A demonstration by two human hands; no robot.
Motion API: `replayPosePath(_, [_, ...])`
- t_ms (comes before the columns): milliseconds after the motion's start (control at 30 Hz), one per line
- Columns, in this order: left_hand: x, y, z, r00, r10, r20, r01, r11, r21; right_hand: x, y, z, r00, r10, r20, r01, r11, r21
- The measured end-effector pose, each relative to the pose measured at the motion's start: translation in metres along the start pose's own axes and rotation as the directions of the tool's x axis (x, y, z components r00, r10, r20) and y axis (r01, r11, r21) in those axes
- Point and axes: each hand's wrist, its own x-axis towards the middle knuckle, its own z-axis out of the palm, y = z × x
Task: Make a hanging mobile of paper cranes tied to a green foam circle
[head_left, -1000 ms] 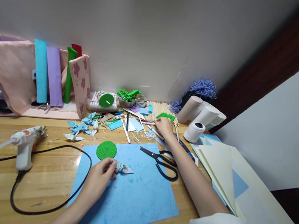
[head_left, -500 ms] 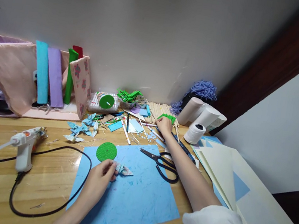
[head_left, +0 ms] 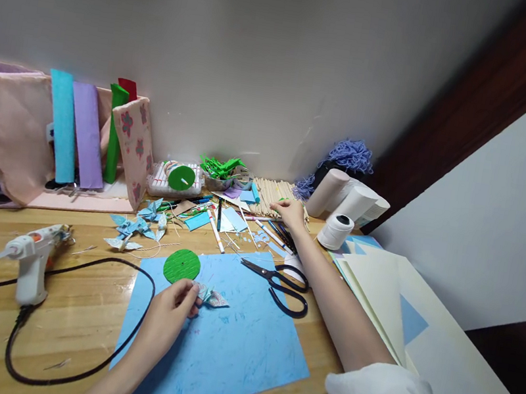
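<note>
My left hand (head_left: 173, 306) is closed on a small patterned paper crane (head_left: 215, 299), pinching its left end above the blue sheet (head_left: 238, 353). A green paper disc (head_left: 182, 267) lies just beyond those fingers, on the sheet's far edge. My right hand (head_left: 290, 214) reaches to the back of the table, over the near edge of the wooden sticks (head_left: 273, 193). Its fingertips are pressed together; what they hold, if anything, I cannot make out. A speck of green shows by them. Black scissors (head_left: 277, 279) lie beneath my right forearm, blades partly apart.
On the left stands a glue gun (head_left: 33, 260) with a looping black cord. Blue paper cranes (head_left: 138, 227), paper scraps and pens litter the middle back. Thread spools (head_left: 336, 232) stand back right, beside large pale paper sheets (head_left: 422, 329). A pink fabric-covered box (head_left: 131, 149) stands back left.
My right hand has lifted slightly from the green paper strips, which mostly no longer show. My left hand keeps its hold on the crane. The whole view has shifted a little.
</note>
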Motion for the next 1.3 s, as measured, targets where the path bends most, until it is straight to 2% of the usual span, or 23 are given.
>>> replayPosePath(167, [0.0,0.0,0.0,1.0,0.002,0.0,-0.002,1.0,0.001,-0.003,-0.024,-0.01,0.996,-0.092,-0.002,0.09,0.973,0.211])
replayPosePath(333, [0.0,-0.002,0.0,1.0,-0.002,-0.006,0.002,1.0,-0.011,-0.021,-0.06,-0.033,0.98,-0.197,0.021,0.177,0.92,0.35])
replayPosePath(500, [0.001,-0.002,0.002,1.0,0.009,-0.015,-0.009,1.0,-0.002,-0.054,-0.089,-0.057,0.937,-0.318,0.143,0.209,0.84,0.501])
replayPosePath(567, [0.0,-0.001,0.002,1.0,0.008,-0.016,-0.008,1.0,0.0,-0.07,-0.094,-0.064,0.908,-0.348,0.234,0.197,0.846,0.496])
replayPosePath(667, [-0.001,0.0,0.002,1.0,0.009,-0.019,-0.009,1.0,0.003,-0.092,-0.09,-0.069,0.816,-0.344,0.465,0.18,0.915,0.361])
replayPosePath(767, [-0.001,0.001,0.002,0.999,0.023,-0.023,-0.023,0.999,0.023,-0.113,-0.078,-0.069,0.65,-0.279,0.707,0.234,0.958,0.163])
replayPosePath(833, [-0.001,0.001,0.002,0.999,0.026,-0.024,-0.025,0.999,0.033,-0.125,-0.07,-0.069,0.56,-0.233,0.795,0.318,0.947,0.054])
replayPosePath(900, [-0.001,0.002,0.002,1.0,0.018,-0.025,-0.018,0.999,0.027,-0.134,-0.066,-0.071,0.523,-0.191,0.83,0.38,0.925,-0.027])
replayPosePath(1000, [-0.002,0.002,0.002,1.0,0.012,-0.026,-0.011,1.0,0.017,-0.144,-0.066,-0.076,0.5,-0.099,0.86,0.382,0.917,-0.117])
replayPosePath(1067, [-0.003,0.003,0.002,1.0,0.013,-0.028,-0.012,1.0,0.027,-0.148,-0.068,-0.075,0.521,-0.085,0.849,0.396,0.905,-0.152])
replayPosePath(1200, [-0.003,0.003,0.002,0.999,0.017,-0.034,-0.015,0.999,0.051,-0.16,-0.069,-0.053,0.671,-0.205,0.713,0.471,0.86,-0.196])
replayPosePath(1300, [-0.003,0.004,0.002,0.999,0.022,-0.039,-0.02,0.999,0.047,-0.174,-0.063,-0.025,0.751,-0.262,0.606,0.488,0.839,-0.241])
